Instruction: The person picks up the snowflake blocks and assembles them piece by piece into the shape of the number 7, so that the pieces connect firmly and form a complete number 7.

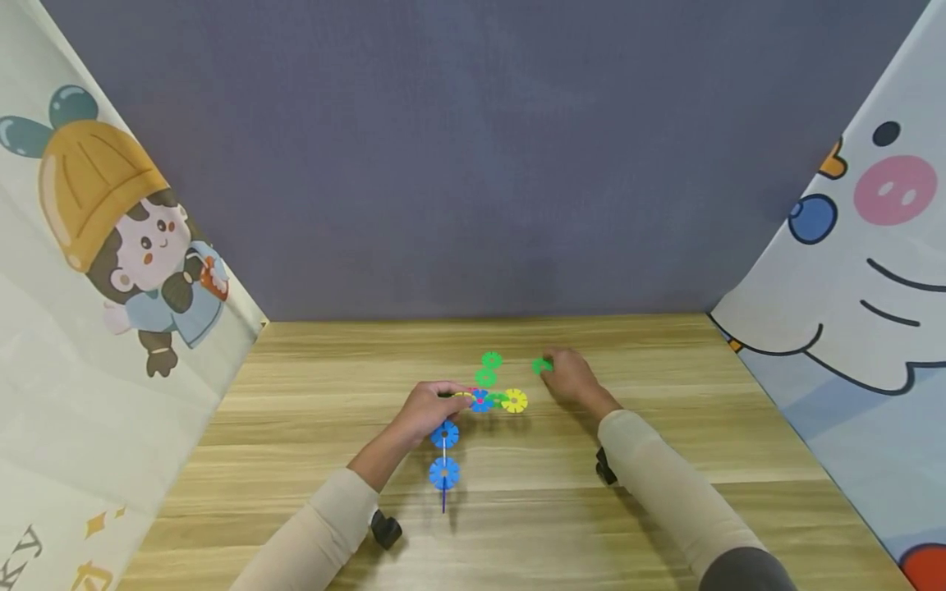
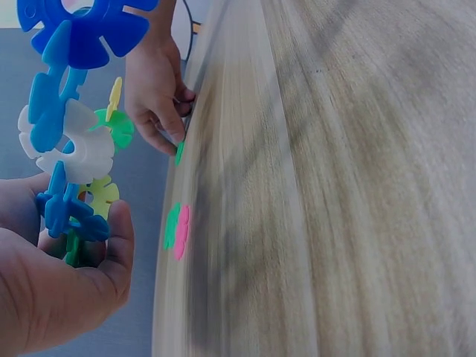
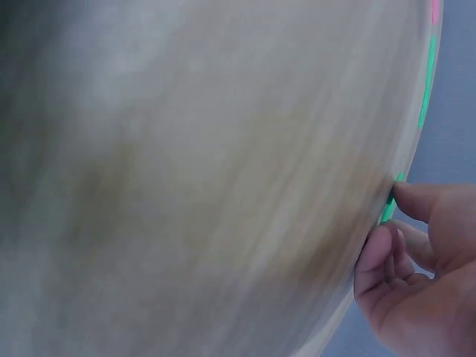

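On the wooden bench (image 1: 310,394), near the middle, the left hand (image 1: 427,410) holds a chain of plastic snowflake discs (image 1: 473,410), its fingers and thumb curled round the end of the chain. From the hand a yellow disc (image 1: 514,400) and a green one stick out toward 3 o'clock, and two blue discs (image 1: 444,453) joined by a white piece run toward 6 o'clock. The left wrist view shows the same chain (image 2: 71,141) close up: blue, white, yellow and green discs locked edge to edge, with the left hand (image 2: 59,290) wrapped about its lower part.

Toward 2 o'clock of the chain, the right hand (image 1: 572,379) rests its fingertips on a loose green disc (image 1: 542,365) lying flat on the bench. In the right wrist view the right hand (image 3: 416,275) pinches the edge of that green disc (image 3: 389,202) between thumb and fingers, though the picture is blurred. Two more green discs (image 1: 489,368) lie loose on the bench at 12 o'clock of the chain, close to each other. Cloth panels printed with cartoon figures (image 1: 140,246) stand at 9 and 3 o'clock, and a grey wall (image 1: 473,148) closes the far side.
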`<state>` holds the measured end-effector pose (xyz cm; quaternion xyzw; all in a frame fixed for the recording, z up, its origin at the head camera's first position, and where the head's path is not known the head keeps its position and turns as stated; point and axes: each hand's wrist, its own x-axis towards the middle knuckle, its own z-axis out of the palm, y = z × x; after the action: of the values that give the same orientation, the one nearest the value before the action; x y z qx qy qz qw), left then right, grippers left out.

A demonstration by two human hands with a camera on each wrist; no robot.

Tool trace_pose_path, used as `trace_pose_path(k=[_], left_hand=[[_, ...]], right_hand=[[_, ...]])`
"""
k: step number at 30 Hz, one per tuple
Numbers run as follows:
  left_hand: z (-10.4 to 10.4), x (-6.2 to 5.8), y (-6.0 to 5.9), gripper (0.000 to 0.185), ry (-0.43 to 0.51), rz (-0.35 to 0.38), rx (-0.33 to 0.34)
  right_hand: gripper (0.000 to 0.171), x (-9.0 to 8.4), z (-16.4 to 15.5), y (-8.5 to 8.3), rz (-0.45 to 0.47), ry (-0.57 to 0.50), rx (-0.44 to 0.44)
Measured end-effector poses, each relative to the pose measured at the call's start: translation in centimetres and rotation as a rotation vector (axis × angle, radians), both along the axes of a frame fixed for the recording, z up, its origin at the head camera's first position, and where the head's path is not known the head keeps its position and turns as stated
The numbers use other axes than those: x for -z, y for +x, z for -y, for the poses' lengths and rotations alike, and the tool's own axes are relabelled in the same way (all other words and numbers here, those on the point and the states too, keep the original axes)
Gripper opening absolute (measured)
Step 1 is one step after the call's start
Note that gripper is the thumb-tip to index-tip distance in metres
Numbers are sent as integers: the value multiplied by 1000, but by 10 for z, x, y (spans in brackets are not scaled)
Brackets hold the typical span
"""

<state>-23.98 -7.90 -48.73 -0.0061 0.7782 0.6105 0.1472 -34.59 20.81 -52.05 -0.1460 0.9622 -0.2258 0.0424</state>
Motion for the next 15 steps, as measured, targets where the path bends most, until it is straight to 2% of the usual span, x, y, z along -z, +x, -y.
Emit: trace_pose_path(k=[11, 15], left_hand=[[0, 1, 0, 24, -25, -13, -16], [1, 1, -1, 24, -13, -4, -15]], right_hand=[[45, -4, -1, 4, 51, -16, 56], [32, -3, -5, 5, 26, -51, 56]])
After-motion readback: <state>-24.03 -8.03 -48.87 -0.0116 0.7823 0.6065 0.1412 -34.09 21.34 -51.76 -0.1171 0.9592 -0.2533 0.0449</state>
